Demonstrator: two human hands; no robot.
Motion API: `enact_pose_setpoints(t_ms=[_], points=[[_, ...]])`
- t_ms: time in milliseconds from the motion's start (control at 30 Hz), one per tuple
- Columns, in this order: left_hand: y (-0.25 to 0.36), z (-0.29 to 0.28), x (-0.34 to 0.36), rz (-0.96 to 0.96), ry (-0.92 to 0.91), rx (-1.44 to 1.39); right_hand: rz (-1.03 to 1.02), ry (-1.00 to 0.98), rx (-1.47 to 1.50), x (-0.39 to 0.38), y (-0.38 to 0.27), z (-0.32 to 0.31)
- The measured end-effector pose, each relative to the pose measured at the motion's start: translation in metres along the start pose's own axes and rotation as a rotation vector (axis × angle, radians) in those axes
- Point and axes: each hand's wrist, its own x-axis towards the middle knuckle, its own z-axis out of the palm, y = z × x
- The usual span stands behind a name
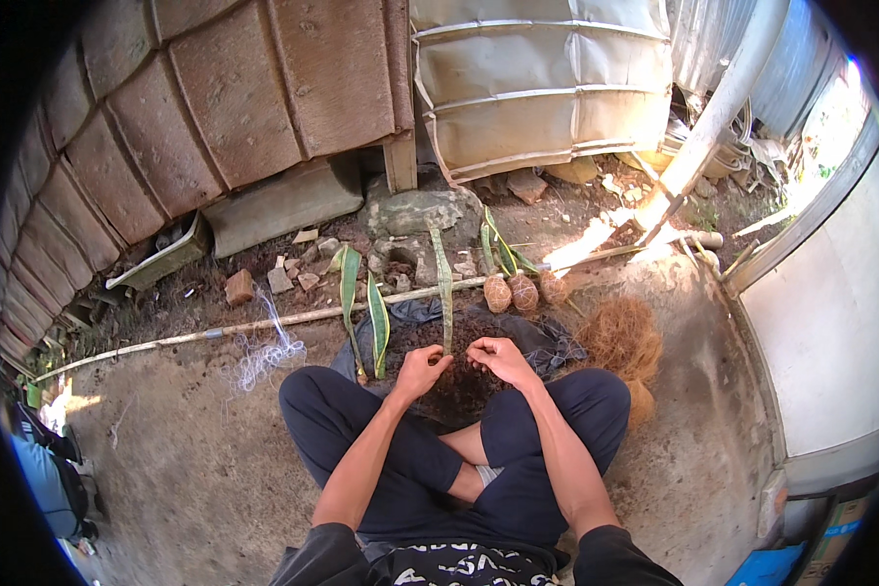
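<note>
My left hand (427, 370) is closed at the foot of a long mottled snake plant leaf (443, 283), which stands upright between my hands. To its right, my right hand (500, 359) has its fingers pinched together close to the leaf's base; what they hold, if anything, is too small to make out. Beneath both hands lies dark soil (459, 395) on a black plastic sheet (549, 337). Left of my left hand are two yellow-edged snake plant leaves (350, 293) (378, 327).
Beyond the soil stand several string-wrapped fibre balls (497, 293), some with leaves. Loose brown coconut fibre (623, 337) is heaped at right, tangled white string (267, 356) at left. A long pole (176, 339) crosses behind, before stones and broken bricks (239, 286). A white panel (825, 313) borders the right.
</note>
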Motion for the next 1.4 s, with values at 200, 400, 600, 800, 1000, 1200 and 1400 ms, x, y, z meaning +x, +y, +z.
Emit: enact_pose_setpoints(t_ms=[200,400,600,800,1000,1200,1400], points=[[-0.002,0.0,0.002,-0.04,-0.035,0.039,0.029,0.169,0.017,-0.002,-0.002,-0.004],[-0.002,0.0,-0.001,-0.063,-0.033,-0.102,0.027,0.292,-0.168,0.001,0.008,-0.004],[-0.006,0.0,0.0,-0.084,-0.008,-0.12,0.129,0.339,-0.48,-0.005,0.005,-0.004],[-0.001,-0.001,0.0,-0.055,0.017,-0.084,0.216,0.358,-0.523,-0.011,-0.003,-0.007],[0.0,0.0,0.003,-0.048,0.03,-0.076,-0.25,0.247,-0.177,-0.005,0.014,-0.03],[-0.002,-0.012,-0.003,-0.08,0.165,-0.143,-0.404,0.164,1.797,-0.017,-0.039,-0.052],[-0.007,-0.016,0.003,0.024,0.235,-0.246,0.129,0.451,1.173,0.004,0.013,-0.03]])
